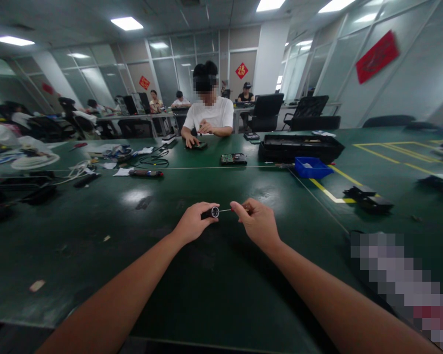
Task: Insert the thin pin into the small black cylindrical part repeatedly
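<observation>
My left hand [195, 222] is closed around a short black cylinder [214, 212] with a pale ring at its round end, which looks like a small flashlight. In my right hand [257, 219] is a thin screwdriver [226, 210] with a red part by the fingertips. Its metal shaft points left and reaches the cylinder's ringed end; whether the tip touches it I cannot tell. Both hands are above the green table [192, 285], near the middle of the view. Most of the cylinder and the screwdriver's handle are hidden by my fingers.
Across the table a person in a white shirt [221, 115] handles a dark object. Beyond my hands lie a circuit-board device [234, 159], a blue bin [312, 167], a long black housing [300, 147] and a dark tool [146, 173]. Black parts [369, 197] sit at right.
</observation>
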`<state>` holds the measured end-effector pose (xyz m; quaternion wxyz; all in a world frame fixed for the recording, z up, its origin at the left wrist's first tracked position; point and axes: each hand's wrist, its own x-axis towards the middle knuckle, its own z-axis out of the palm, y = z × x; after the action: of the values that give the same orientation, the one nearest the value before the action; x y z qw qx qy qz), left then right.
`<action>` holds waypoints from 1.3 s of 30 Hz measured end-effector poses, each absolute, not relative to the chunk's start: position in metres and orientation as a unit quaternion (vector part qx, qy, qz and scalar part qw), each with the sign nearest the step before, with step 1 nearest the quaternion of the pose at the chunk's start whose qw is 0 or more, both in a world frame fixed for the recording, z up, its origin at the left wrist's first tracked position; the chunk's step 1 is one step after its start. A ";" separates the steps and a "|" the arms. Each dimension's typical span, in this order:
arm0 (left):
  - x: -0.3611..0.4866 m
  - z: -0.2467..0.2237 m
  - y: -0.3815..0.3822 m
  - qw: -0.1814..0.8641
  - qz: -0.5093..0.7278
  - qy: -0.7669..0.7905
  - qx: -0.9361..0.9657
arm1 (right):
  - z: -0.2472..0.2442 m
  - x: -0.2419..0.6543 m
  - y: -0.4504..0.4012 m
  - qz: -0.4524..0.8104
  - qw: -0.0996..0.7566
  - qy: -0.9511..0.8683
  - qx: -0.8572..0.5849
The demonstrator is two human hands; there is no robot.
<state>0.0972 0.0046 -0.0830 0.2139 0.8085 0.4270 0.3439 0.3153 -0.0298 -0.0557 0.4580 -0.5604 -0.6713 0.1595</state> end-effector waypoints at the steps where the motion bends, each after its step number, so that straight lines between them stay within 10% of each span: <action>1: 0.097 -0.083 0.005 0.212 0.344 0.429 0.808 | -0.056 0.316 -0.030 0.153 0.454 -0.677 -0.559; 39: 0.093 -0.083 0.009 0.192 0.336 0.443 0.809 | -0.065 0.310 -0.025 0.355 0.512 -0.645 -0.441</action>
<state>0.0935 0.0091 -0.0826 0.1915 0.8090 0.4428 0.3358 0.3102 -0.0250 -0.0647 0.5125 -0.4412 -0.6453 0.3553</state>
